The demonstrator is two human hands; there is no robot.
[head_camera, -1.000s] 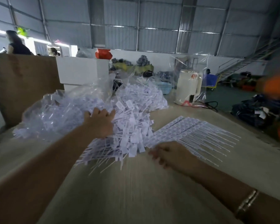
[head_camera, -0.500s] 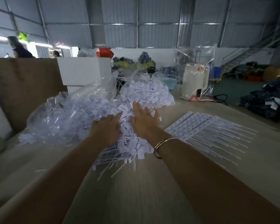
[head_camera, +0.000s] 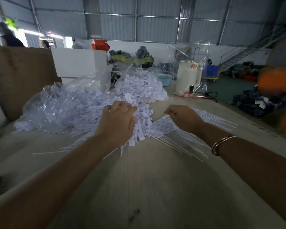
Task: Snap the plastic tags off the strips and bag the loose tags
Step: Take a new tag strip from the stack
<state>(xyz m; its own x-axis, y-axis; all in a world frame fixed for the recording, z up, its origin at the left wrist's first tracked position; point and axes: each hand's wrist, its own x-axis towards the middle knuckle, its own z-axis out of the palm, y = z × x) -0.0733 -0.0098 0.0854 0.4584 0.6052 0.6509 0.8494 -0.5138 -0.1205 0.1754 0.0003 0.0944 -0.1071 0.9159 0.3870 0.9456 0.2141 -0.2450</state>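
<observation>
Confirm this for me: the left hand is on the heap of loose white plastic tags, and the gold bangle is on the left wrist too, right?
Not quite. The head view shows the gold bangle on the right wrist, behind the right hand at the flat strip of joined white tags. The left hand is indeed on the heap of loose white plastic tags.

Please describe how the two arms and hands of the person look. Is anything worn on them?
Both forearms are bare, with no sleeves in view and no gloves on the left hand or the right hand. The right wrist carries a thin, round metal bangle of copper-gold colour, which looks like two or three slim rings together. The left wrist carries nothing. No rings or markings can be made out on the fingers.
</observation>
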